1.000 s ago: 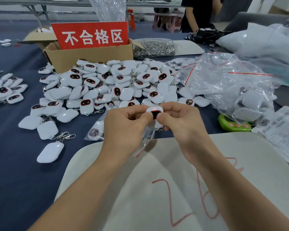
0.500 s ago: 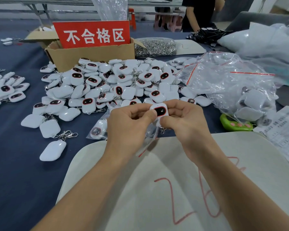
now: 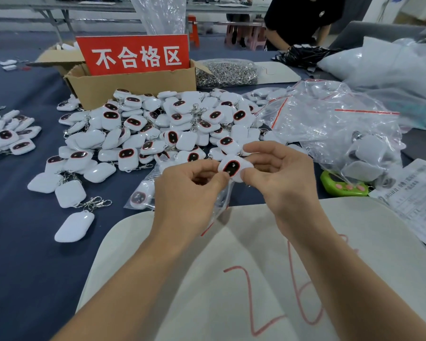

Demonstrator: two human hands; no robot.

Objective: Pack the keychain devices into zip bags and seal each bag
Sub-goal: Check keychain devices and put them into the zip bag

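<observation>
Over the cream mat (image 3: 158, 279), your left hand (image 3: 185, 190) pinches the clear zip bag (image 3: 220, 203), which hangs toward 6 o'clock. Your right hand (image 3: 278, 178) pinches the keychain device (image 3: 233, 167) by its right edge, touching the left thumb tip. The device's dark face runs 7-to-1 o'clock, and the bag lies at its 7 o'clock, nearer your left hand. Beyond, on the blue cloth (image 3: 22, 242), the device heap (image 3: 158, 126) sits at 11 o'clock before the cardboard box (image 3: 133, 89), and the bag pile (image 3: 330, 126) at 2 o'clock.

Bright, even overhead light; only soft faint shadows on the white board (image 3: 207, 254) at 6 o'clock. Glare on the zip bags (image 3: 330, 124) at 2 o'clock and glossy keychain devices (image 3: 170, 124); wide-angle bending at edges, 12 o'clock background soft.
</observation>
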